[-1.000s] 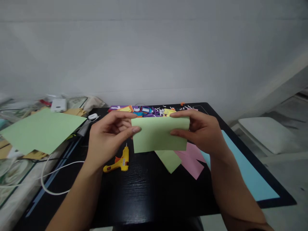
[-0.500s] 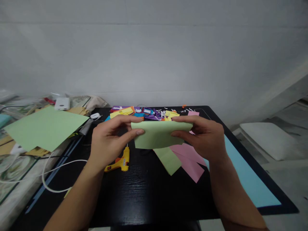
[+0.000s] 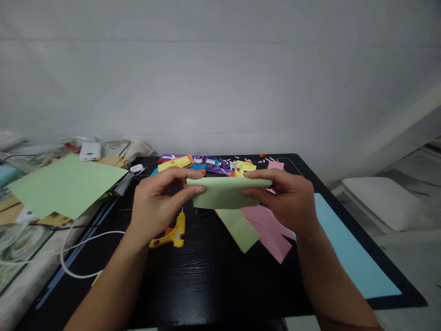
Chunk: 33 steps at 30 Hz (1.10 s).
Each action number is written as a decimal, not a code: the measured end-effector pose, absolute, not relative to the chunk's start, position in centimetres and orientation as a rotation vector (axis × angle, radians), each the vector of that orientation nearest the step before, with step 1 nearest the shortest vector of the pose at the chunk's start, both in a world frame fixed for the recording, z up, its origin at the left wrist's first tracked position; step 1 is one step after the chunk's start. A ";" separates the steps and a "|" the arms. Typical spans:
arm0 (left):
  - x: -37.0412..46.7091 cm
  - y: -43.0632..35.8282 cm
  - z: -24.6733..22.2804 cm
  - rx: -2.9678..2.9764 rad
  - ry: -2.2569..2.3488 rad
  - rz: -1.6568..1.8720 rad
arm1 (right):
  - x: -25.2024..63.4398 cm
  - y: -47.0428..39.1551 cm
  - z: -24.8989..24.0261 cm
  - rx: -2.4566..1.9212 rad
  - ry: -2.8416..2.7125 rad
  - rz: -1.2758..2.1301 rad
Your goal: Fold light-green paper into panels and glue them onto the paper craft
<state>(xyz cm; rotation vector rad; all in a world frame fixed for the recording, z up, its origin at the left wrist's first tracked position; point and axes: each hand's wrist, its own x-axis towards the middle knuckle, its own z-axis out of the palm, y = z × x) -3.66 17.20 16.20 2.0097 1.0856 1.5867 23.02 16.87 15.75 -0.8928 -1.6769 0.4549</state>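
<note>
A light green paper (image 3: 225, 193) is held up above the black table, its top edge bent over. My left hand (image 3: 161, 197) pinches its left end between thumb and fingers. At the right end, my right hand (image 3: 284, 197) grips the paper the same way. Below and behind it lie green paper strips (image 3: 241, 232) and pink paper strips (image 3: 272, 236), partly covered by the held paper and my right hand. A yellow glue gun (image 3: 177, 232) rests on the table beside my left wrist.
The black table (image 3: 193, 294) bears coloured scraps (image 3: 223, 166) along its back edge and a light blue sheet (image 3: 354, 257) at the right. Left are a large green sheet (image 3: 69, 184), a white cable (image 3: 64, 253) and a white charger (image 3: 137, 168). A white stool (image 3: 375, 202) stands right.
The held paper has tilted a little, so its front face looks shorter and darker. My right hand has shifted slightly left, and both hands still grip the paper.
</note>
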 end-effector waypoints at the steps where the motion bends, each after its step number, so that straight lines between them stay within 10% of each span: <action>1: -3.7 17.2 16.2 2.001 1.086 1.584 | 23.0 16.9 15.8 -0.895 -1.671 0.465; 13: -4.1 20.0 16.1 1.234 0.919 1.214 | 24.0 17.6 16.4 -0.863 -1.394 1.144; 33: -2.9 18.3 15.7 1.502 0.868 1.246 | 22.6 17.2 16.4 -0.980 -1.336 0.955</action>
